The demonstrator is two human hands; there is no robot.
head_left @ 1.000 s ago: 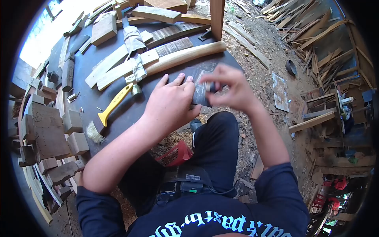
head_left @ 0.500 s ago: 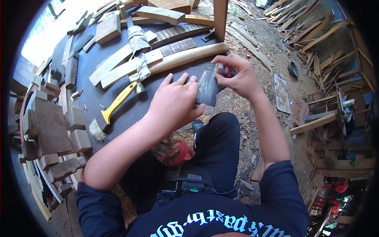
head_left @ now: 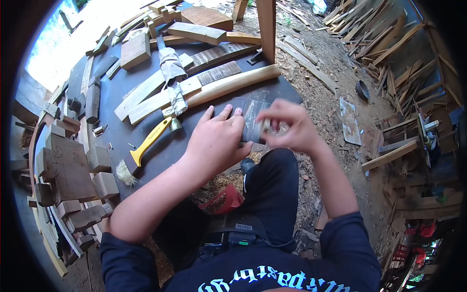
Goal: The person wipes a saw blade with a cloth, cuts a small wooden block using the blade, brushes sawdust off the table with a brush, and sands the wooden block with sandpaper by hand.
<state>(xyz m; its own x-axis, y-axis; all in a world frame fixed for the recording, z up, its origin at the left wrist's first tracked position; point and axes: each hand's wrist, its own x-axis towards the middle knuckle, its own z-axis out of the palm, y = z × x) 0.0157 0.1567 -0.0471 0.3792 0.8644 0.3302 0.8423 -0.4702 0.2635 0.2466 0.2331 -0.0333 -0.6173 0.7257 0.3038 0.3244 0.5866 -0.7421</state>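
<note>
A dark, flat sheet [head_left: 250, 109] with pale scuffs lies at the table's near right edge. My left hand [head_left: 217, 133] rests on its left side, fingers spread and thumb at the near edge. Between the fingertips and thumb of my right hand [head_left: 292, 127] is a small pale block [head_left: 265, 125], held against the right part of the sheet; motion blurs it a little. A yellow-handled brush [head_left: 151, 142] lies left of my left hand. Beyond are a curved wooden handle [head_left: 233, 86] and a cloth-wrapped tool [head_left: 171, 68].
Wooden strips and blocks [head_left: 197, 32] cover the far side of the dark table [head_left: 194, 111]. An upright wooden post [head_left: 268, 31] stands at its far right. Clamped wooden pieces [head_left: 70, 168] are at left. Scrap wood [head_left: 389, 44] and shavings lie on the ground at right.
My right hand moved up to the sheet's far right edge with the block, then back down toward the near edge. My left hand stays on the sheet. The whole view has shifted slightly.
</note>
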